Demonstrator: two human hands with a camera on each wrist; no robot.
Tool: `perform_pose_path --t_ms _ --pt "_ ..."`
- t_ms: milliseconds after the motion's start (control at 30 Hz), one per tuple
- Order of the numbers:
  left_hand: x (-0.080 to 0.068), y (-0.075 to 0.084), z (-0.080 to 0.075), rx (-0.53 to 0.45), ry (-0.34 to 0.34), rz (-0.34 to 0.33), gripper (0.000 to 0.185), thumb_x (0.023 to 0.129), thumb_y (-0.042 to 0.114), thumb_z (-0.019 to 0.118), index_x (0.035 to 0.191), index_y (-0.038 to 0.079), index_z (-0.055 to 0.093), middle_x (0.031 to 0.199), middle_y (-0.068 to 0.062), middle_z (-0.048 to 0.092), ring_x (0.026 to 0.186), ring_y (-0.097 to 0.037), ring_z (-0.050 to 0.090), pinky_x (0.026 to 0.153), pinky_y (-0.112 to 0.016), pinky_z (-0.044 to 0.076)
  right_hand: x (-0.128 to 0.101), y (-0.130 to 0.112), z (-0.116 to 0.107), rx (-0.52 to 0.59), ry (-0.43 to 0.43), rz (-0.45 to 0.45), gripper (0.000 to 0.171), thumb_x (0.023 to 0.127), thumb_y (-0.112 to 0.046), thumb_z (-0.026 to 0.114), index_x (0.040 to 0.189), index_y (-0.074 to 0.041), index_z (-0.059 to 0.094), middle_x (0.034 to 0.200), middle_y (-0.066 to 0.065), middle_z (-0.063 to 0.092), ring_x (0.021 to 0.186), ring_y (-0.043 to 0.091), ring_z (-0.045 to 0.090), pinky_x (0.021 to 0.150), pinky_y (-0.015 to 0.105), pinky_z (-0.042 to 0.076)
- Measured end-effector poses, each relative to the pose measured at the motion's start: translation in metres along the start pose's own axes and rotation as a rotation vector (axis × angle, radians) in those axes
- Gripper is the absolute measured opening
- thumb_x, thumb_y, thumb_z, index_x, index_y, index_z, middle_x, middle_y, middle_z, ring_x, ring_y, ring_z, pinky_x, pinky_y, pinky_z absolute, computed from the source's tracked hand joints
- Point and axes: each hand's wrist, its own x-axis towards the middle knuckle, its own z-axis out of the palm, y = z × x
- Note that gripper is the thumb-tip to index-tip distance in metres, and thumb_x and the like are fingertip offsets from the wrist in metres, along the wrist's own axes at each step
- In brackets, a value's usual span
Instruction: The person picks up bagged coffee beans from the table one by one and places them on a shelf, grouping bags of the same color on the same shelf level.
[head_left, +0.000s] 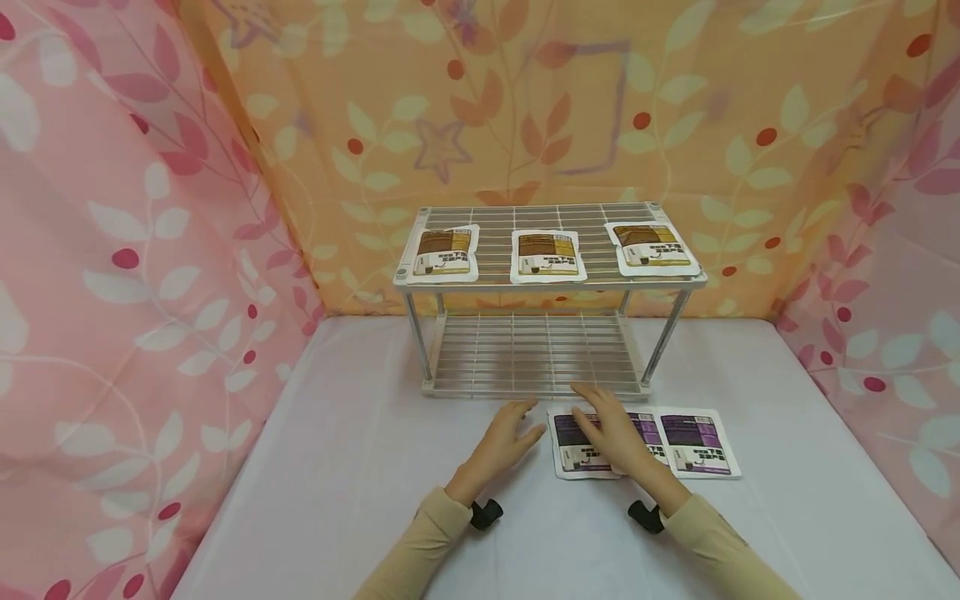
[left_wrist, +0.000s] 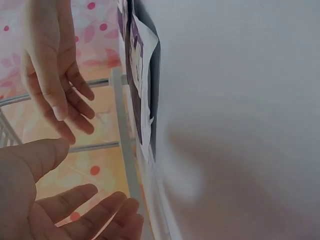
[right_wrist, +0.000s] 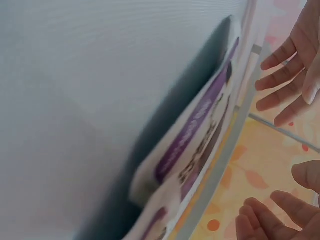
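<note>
Side by side on the white tabletop, in front of the rack, lie purple-and-white pouches; the left pouch [head_left: 573,463] and the right pouch [head_left: 697,443] show, while one between them is largely covered by my right hand. My right hand [head_left: 617,435] hovers over the pouches with relaxed, spread fingers. To the left of the row, my left hand [head_left: 501,440] has its thumb and fingers apart and grips nothing. In the left wrist view the left hand [left_wrist: 75,205] sits below the right hand [left_wrist: 52,70], both above the pouches.
A white two-tier wire rack [head_left: 528,354] stands behind the pouches. Three brown-and-white pouches lie on its top tier: left pouch [head_left: 444,252], middle pouch [head_left: 548,255], right pouch [head_left: 652,248]. Patterned cloth [head_left: 525,108] hangs on the back and both sides.
</note>
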Motion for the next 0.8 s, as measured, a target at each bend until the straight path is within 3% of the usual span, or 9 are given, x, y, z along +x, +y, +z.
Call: perform_pose_path --t_ms 167,467,700,800 --pt "0.000 0.003 0.005 0.006 -0.034 -0.015 0.049 0.093 0.035 0.054 0.130 0.003 0.050 0.125 -0.013 0.057 0.111 -0.026 0.055 0.092 -0.037 0.047 -0.006 0.008 -0.002 -0.044 0.016 -0.015 0.041 0.088 -0.014 0.062 0.127 -0.002 0.054 0.118 0.017 0.059 0.109 0.036 0.053 0.089 0.054 0.045" --pt "0.000 0.009 0.011 0.032 -0.102 -0.043 0.049 0.093 0.034 0.055 0.129 0.002 0.051 0.120 -0.015 0.060 0.111 -0.026 0.056 0.095 -0.037 0.045 -0.016 0.015 -0.010 -0.078 -0.050 0.019 0.042 0.088 -0.013 0.062 0.127 0.001 0.053 0.116 0.022 0.059 0.104 0.038 0.054 0.085 0.054 0.046" --pt "0.000 0.013 0.016 0.055 -0.099 -0.029 0.047 0.092 0.032 0.056 0.127 0.001 0.052 0.114 -0.016 0.064 0.105 -0.026 0.059 0.090 -0.038 0.048 -0.018 0.016 -0.012 -0.101 -0.093 0.028 0.040 0.088 -0.011 0.062 0.123 0.006 0.055 0.102 0.017 0.065 0.084 0.025 0.055 0.071 0.041 0.046" --pt "0.000 0.014 0.017 0.079 -0.095 -0.012 0.046 0.092 0.032 0.056 0.127 0.001 0.053 0.114 -0.015 0.064 0.103 -0.025 0.059 0.088 -0.036 0.048 -0.019 0.014 -0.012 -0.102 -0.104 0.026 0.038 0.087 -0.010 0.063 0.121 0.007 0.056 0.103 0.018 0.066 0.087 0.029 0.059 0.076 0.045 0.048"
